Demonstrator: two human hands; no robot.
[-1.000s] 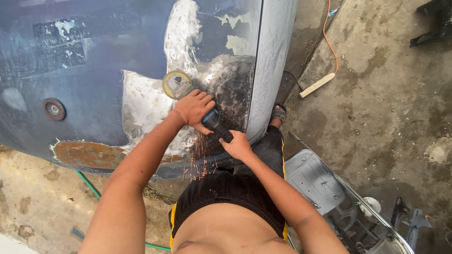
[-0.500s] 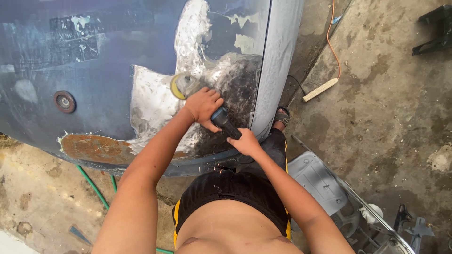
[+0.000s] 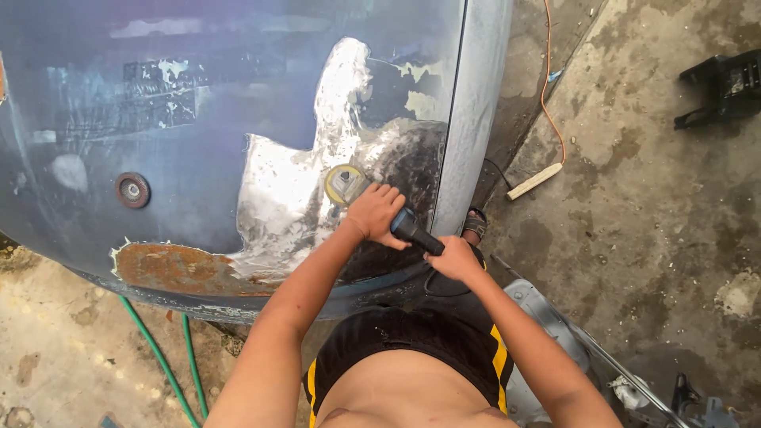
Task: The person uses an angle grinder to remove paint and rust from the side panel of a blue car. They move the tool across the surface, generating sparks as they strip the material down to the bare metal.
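Nearest the camera, the person's right hand (image 3: pixel 456 257) is closed around the rear end of the dark handle of an angle grinder (image 3: pixel 396 218), close to the lower edge of the blue metal panel (image 3: pixel 198 119). That rear grip seems meant to steer the tool and take its weight. Just ahead, the left hand (image 3: pixel 376 212) is wrapped over the grinder's head, fingers curled down on it, likely to press the yellowish disc (image 3: pixel 345 184) flat against the metal. The disc touches the panel inside the bare silver patch (image 3: pixel 293 198), near its right side, where the paint is already stripped; dark, unstripped paint lies just right of the hands.

Left of the patch, along the panel's lower edge, a rusty strip (image 3: pixel 170 268) shows through, and a round rusted fitting (image 3: pixel 131 190) sits higher up toward the left edge. A pale vertical rib (image 3: pixel 476 103) marks the panel's right edge.

On the concrete floor (image 3: pixel 650 214), green hoses (image 3: pixel 170 364) run below the panel at left. Farther off, an orange cord (image 3: pixel 547 87) leads to a pale power strip (image 3: pixel 535 181), well apart from the hands, and a black stand (image 3: pixel 721 83) sits near the far right.
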